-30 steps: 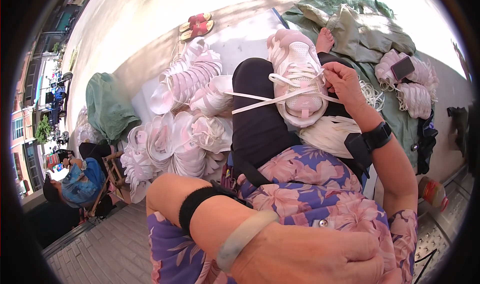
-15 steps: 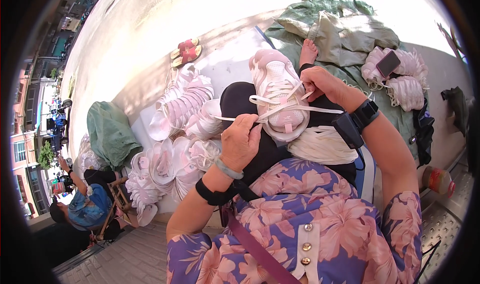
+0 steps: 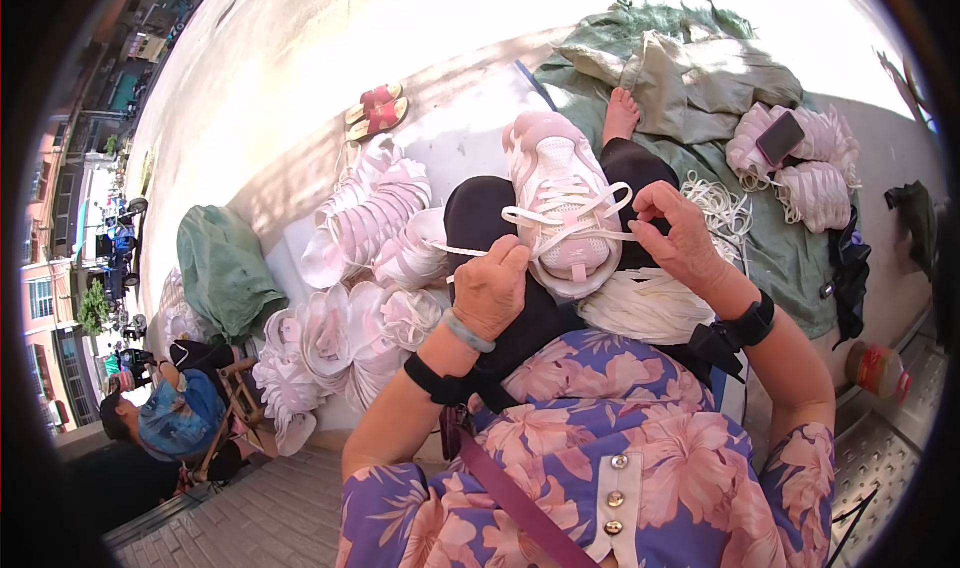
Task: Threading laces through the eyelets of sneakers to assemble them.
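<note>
Pulling hand: right hand [image 3: 682,236] now stands out to the right of the white-and-pink shoe [image 3: 556,163]; half a second ago it sat against the shoe's side.
Right grip: thumb and finger appear pinched on the white lace [image 3: 614,234], drawn out from the shoe.
Left hand [image 3: 490,290]: fingers closed on lace at the shoe's near left; place little changed.
Shoe position: on the black trousers [image 3: 487,206], toe pointing away.
Loops: one each side; the right one now shows clear.
Reading: knot probably tightening, bow not yet snug.
</note>
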`<state>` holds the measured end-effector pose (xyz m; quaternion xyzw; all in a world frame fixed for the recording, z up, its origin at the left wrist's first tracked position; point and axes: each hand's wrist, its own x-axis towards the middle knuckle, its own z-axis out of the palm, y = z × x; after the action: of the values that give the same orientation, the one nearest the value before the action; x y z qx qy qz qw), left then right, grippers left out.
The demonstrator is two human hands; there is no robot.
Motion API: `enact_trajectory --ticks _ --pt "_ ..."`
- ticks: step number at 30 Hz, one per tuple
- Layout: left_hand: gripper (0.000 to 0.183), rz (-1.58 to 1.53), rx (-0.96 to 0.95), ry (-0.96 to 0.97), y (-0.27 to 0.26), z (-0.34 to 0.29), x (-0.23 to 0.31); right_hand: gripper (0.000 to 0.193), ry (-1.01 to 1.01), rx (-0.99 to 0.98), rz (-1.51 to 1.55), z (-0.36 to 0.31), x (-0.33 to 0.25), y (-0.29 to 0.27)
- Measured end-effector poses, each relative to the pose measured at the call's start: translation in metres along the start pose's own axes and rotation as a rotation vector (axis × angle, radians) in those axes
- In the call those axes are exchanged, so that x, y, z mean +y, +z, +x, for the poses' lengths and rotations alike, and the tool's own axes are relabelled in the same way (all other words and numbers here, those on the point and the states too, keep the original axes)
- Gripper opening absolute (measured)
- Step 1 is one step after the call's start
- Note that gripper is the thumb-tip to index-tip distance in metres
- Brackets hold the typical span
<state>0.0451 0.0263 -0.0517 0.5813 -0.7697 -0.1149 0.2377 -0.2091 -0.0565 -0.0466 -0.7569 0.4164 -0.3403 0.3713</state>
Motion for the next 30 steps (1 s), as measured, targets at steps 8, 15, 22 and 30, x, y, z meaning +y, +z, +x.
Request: enact_trajectory --ticks 8,15,22,30 --pt "0.017 0.127 0.009 0.023 -0.014 0.005 0.008 0.034 -0.148 -0.153 -0.409 -0.017 -0.006 0.004" --pt "0.019 0.053 0.0 0.03 -0.04 0.018 0.007 0.026 -0.188 -0.214 -0.384 -0.007 -0.019 -0.018" --pt "0.011 0.293 0.05 0.293 -0.045 0.028 0.009 0.011 -0.319 -0.286 -0.596 -0.009 -0.015 -0.021" --pt "0.007 0.429 -0.104 0.275 -0.071 0.03 0.023 0.008 -0.198 -0.217 -0.549 -0.023 0.006 -0.03"
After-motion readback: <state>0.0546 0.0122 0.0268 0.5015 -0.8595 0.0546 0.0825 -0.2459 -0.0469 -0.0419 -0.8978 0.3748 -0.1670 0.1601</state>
